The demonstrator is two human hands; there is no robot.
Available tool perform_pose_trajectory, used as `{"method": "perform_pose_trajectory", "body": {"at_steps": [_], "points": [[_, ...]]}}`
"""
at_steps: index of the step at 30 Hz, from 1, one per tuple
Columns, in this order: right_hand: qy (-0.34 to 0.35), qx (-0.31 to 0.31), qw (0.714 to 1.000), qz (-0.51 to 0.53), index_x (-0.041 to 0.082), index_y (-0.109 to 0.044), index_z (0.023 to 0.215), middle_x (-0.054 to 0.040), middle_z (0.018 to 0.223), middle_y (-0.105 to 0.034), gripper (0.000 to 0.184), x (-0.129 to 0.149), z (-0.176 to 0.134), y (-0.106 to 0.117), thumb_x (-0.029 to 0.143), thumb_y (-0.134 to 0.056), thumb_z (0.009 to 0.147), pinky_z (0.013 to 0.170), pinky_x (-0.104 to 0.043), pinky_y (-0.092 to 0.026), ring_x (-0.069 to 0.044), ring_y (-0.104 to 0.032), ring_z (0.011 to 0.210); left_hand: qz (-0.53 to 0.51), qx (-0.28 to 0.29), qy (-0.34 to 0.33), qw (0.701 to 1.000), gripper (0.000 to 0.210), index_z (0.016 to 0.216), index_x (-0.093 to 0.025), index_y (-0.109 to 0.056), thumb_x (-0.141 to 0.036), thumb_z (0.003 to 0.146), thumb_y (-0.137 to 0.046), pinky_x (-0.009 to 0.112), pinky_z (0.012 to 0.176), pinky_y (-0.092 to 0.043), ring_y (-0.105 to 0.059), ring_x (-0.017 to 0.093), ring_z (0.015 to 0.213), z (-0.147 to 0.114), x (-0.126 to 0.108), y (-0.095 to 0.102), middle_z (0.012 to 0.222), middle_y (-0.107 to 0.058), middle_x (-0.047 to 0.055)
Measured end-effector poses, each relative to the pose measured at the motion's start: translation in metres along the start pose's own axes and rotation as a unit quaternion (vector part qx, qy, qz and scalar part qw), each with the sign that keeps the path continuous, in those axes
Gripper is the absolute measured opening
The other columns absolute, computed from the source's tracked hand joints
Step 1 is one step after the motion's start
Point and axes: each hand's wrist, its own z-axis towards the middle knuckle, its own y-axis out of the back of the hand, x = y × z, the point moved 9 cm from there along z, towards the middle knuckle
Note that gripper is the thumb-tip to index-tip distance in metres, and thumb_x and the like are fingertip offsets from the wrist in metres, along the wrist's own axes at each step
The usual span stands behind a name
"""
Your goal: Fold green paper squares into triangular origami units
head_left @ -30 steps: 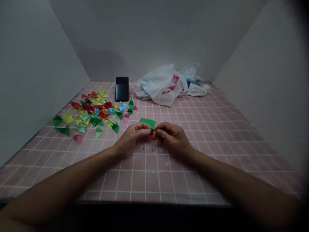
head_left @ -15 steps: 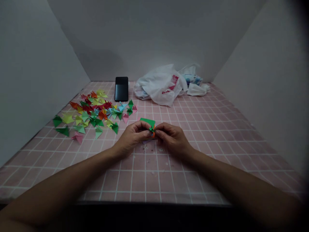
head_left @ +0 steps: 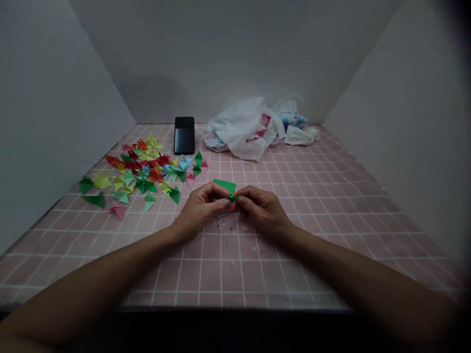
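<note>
Between my two hands is a small folded green paper piece (head_left: 233,197), much of it hidden by fingertips. My left hand (head_left: 202,207) pinches its left side with thumb and forefinger. From the other side, my right hand (head_left: 262,208) grips it in a closed pinch. Behind and below the fingers lies a stack of coloured paper squares (head_left: 225,185), green on top, with orange and purple edges showing. Off to the left spreads a pile of folded paper cranes (head_left: 147,169) in green, yellow, red, pink and blue.
A black smartphone (head_left: 184,135) lies at the back, beyond the cranes. Right of it sits a crumpled white plastic bag (head_left: 245,130) with red print, beside a blue-and-white packet (head_left: 293,120). Pale walls enclose the pink checked tablecloth (head_left: 312,196) on three sides. Small scraps dot the cloth below my hands.
The green piece has shifted slightly between my fingertips, and its small points look more covered now. Both hands keep nearly the same place. The whole view has slid very slightly.
</note>
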Motion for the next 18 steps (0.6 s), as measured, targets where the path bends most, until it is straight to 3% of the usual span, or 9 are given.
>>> {"method": "perform_pose_trajectory", "body": {"at_steps": [10,18], "points": [[-0.061,0.009,0.996,0.065,0.019,-0.065,0.085,0.0041,0.059,-0.058,0.02,-0.01,-0.001,-0.003,0.038,-0.063,0.092,0.051,-0.025,-0.041,-0.011,-0.053,0.051,-0.081,0.027,0.057,0.995,0.018,0.082,-0.017,-0.069,-0.022,0.073,-0.084,0.026,0.078,-0.053,-0.065,0.011,0.079,-0.002,0.013,-0.006,0.088,-0.07,0.0],[-0.093,0.033,0.989,0.107,0.02,-0.062,0.084,0.0042,0.058,-0.058,0.023,-0.013,-0.002,-0.008,0.041,-0.062,0.092,0.05,-0.025,-0.041,-0.011,-0.053,0.049,-0.074,0.043,0.028,0.996,0.015,0.078,-0.018,-0.069,-0.019,0.074,-0.083,0.023,0.072,-0.049,-0.06,0.01,0.075,-0.002,0.005,-0.01,0.08,-0.066,-0.001]]}}
